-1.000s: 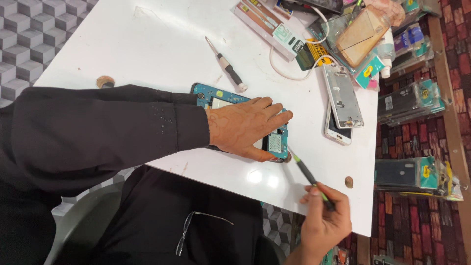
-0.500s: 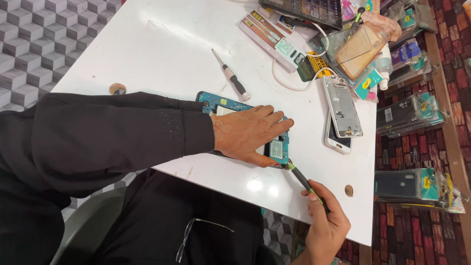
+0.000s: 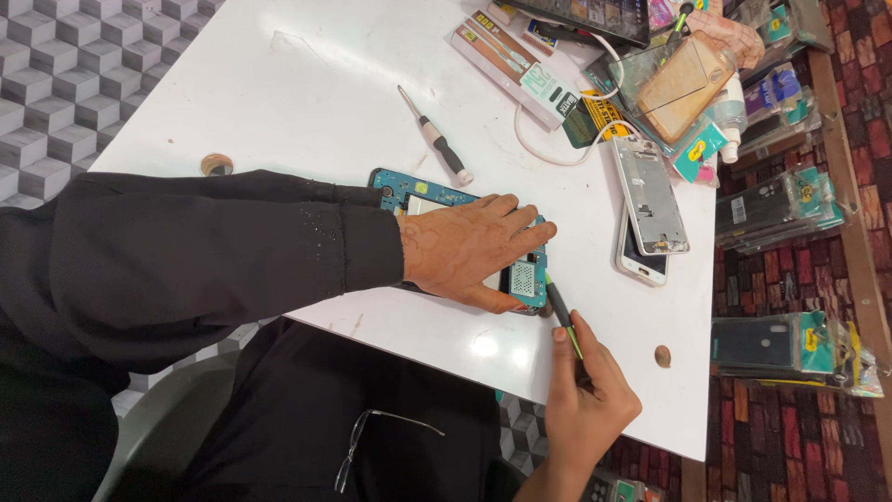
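Risks, judged from the present layout: left hand (image 3: 469, 251), fingers together and flat, presses the opened phone (image 3: 525, 276) onto the table; that phone lies near the front edge of the top, its blue-green inner frame exposed. Right hand (image 3: 585, 395) pinches a green-and-black screwdriver (image 3: 560, 314) between thumb and curled fingers, tip at the phone's lower right corner. A slip of the tip could gouge the exposed board, or skid into the left thumb lying just beside it. Uneven downward pressure from the flat palm could flex the frame. A freed screw, too small to make out, could roll off the near edge, which is close.

Surface: white table (image 3: 307, 102), glossy, catching overhead light near the front edge. Two small round brown caps sit on it, one near each front corner.

Room: grey cube-patterned floor (image 3: 56, 84) at left; red-brown brick-patterned covering at right, with packaged phone cases (image 3: 776, 209) stacked along it.

Remaining items, descending: long white box (image 3: 520, 65) with striped panels; second phone (image 3: 649, 209), a metal frame laid over it, right of the work; clear amber case (image 3: 678, 84) at the rear; white cable (image 3: 548, 153) looping behind; spare screwdriver (image 3: 437, 139), black grip, lying well apart from the hands; folded glasses (image 3: 381, 437) in the lap.
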